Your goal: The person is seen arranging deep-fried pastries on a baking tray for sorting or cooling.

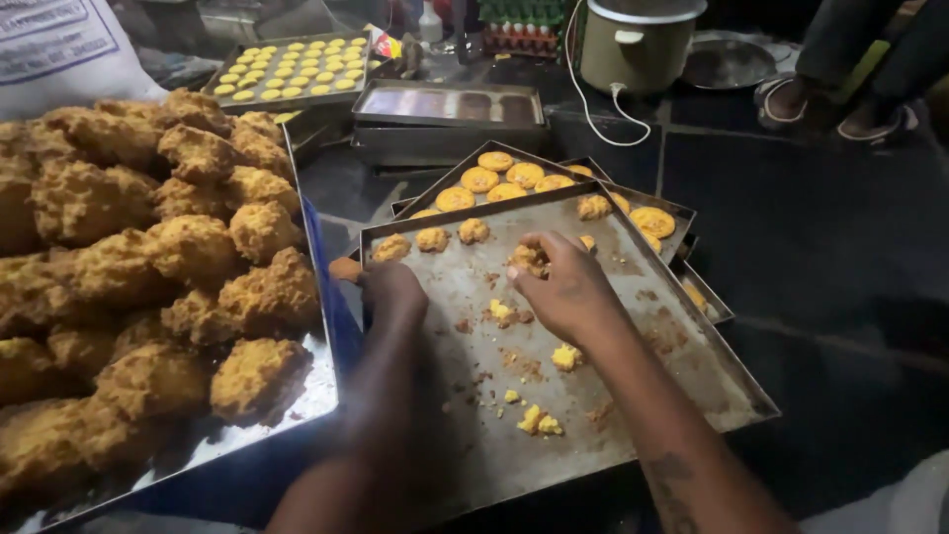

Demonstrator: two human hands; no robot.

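Big heap of craggy golden-brown dough lumps (148, 267) sits on a shiny steel sheet (321, 391) at the left, right beside the working tray so it's an easy reach. The grey baking tray (652, 326) in the middle is stacked crooked on other trays holding flat orange rounds (494, 178), probably just to save floor space.

Right hand (568, 292) has its fingers pinched shut around a dough piece (524, 259) near the tray's far edge, next to a short row of set pieces (432, 239). Left hand (392, 289) is curled at the tray's left rim; can't tell if it's holding anything, too dark. Another orange bit (345, 268) lies just beside it.

Top left there's a white sack with dark print (59, 44), and a small red-and-yellow packet (387, 45) behind the far tray of pale yellow discs (292, 69).
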